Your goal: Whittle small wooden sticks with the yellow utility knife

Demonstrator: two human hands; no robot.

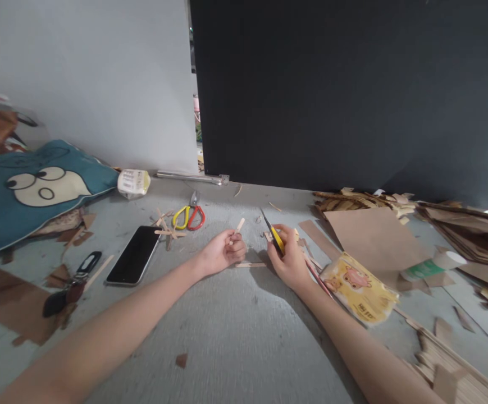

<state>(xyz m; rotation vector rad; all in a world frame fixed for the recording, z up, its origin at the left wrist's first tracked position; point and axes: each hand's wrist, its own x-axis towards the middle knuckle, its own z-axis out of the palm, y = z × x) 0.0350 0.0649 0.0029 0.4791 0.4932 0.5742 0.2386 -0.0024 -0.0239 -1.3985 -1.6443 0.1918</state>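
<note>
My left hand (220, 252) is closed around a short piece of wooden craft stick (240, 225), whose pale end pokes up past the fingers. In my right hand (289, 262) is a craft knife (277, 239) with a yellow and black handle. Its thin dark blade points up and away to the left, apart from the stick. On the table between the hands lies another flat wooden stick (251, 265). Small wood scraps lie beside the right fingers, partly hidden by them.
Red-and-yellow-handled scissors (188, 217), a pile of sticks (170, 232) and a phone (134, 255) lie left, with keys (71, 286) and a blue cushion (45, 191) farther out. Right are a yellow pouch (359, 289), cardboard (374, 241) and a green-and-white roll (433, 265). A black panel (345, 95) stands behind.
</note>
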